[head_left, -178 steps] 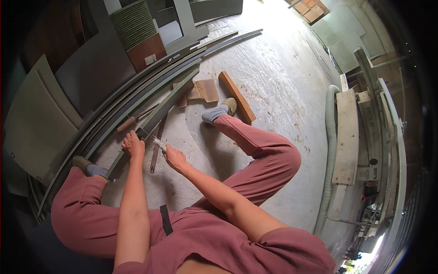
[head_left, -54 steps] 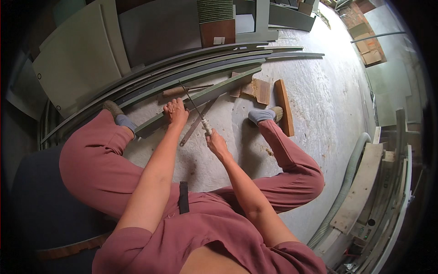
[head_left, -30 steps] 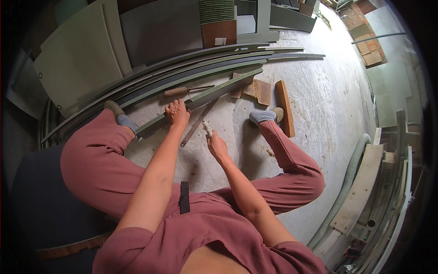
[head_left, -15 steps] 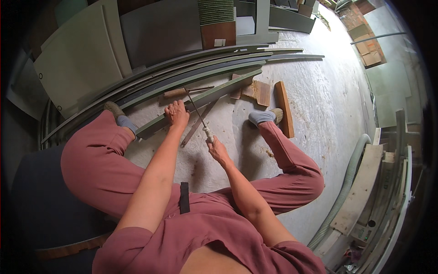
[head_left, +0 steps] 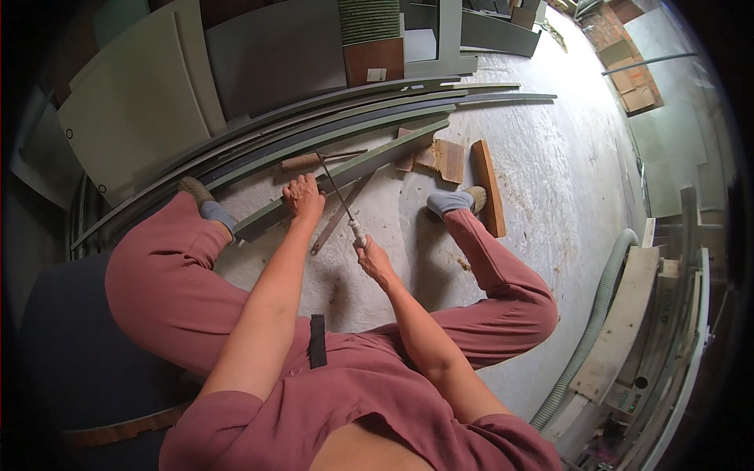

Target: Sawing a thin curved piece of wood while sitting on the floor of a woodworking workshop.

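My right hand (head_left: 374, 259) grips the pale handle of a thin metal file (head_left: 336, 191). The file slants up and left across a long curved green strip (head_left: 369, 157) lying on the concrete floor. My left hand (head_left: 303, 196) presses down on that strip, right beside the file's blade. I sit with my legs spread, in red trousers, one foot on each side of the strip.
A wooden-handled tool (head_left: 303, 162) and a flat rusty bar (head_left: 339, 220) lie near my left hand. Several more curved strips (head_left: 408, 98) sit behind. Wood offcuts (head_left: 444, 157) and a plank (head_left: 487, 184) lie by my right foot. Panels (head_left: 141, 110) lean at left; a grey hose (head_left: 597, 314) runs right.
My right hand has drawn the file back a little toward me along its stroke across the strip. My left hand has stayed pressed on the strip.
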A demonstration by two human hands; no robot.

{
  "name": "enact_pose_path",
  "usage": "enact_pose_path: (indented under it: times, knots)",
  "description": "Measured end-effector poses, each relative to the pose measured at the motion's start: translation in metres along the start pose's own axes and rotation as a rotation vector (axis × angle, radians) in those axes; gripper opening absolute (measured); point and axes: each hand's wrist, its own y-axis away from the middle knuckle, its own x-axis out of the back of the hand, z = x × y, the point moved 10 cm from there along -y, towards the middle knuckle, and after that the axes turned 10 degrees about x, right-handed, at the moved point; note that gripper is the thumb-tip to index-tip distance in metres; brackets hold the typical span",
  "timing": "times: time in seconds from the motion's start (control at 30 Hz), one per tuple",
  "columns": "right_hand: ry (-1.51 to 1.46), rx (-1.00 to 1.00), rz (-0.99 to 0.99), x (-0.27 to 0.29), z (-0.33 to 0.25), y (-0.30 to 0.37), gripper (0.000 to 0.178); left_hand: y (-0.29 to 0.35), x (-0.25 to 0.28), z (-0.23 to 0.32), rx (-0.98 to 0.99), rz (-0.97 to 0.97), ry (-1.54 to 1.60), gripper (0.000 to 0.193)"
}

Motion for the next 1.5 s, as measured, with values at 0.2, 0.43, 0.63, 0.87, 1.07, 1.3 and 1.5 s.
enact_pose_path:
  times: [0.2, 0.43, 0.63, 0.87, 1.07, 1.3, 1.5]
  knots:
    - [-0.007, 0.03, 0.034, 0.002, 0.003, -0.001, 0.017, -0.001, -0.002, 0.001, 0.001, -0.022, 0.002, 0.037]
    - [-0.003, 0.013, 0.041, 0.008, -0.005, 0.003, 0.018, -0.002, -0.007, -0.002, 0.012, -0.043, -0.011, 0.036]
    - [-0.068, -0.026, -0.009, 0.007, -0.008, 0.005, 0.026, -0.002, -0.009, -0.003, 0.006, -0.041, -0.013, 0.036]
    - [-0.084, -0.023, 0.0, 0.006, -0.006, 0.004, 0.024, -0.002, -0.008, -0.002, -0.008, -0.021, 0.001, 0.036]
    - [-0.105, -0.029, -0.011, 0.005, -0.007, 0.005, 0.021, -0.002, -0.008, -0.003, -0.007, -0.023, 0.006, 0.035]
    - [-0.131, -0.044, -0.016, 0.003, -0.004, 0.005, 0.019, -0.001, -0.005, -0.001, -0.012, -0.011, 0.009, 0.034]
    - [-0.142, -0.042, -0.021, 0.001, -0.001, 0.004, 0.019, -0.001, -0.004, 0.0, -0.017, 0.002, 0.012, 0.034]
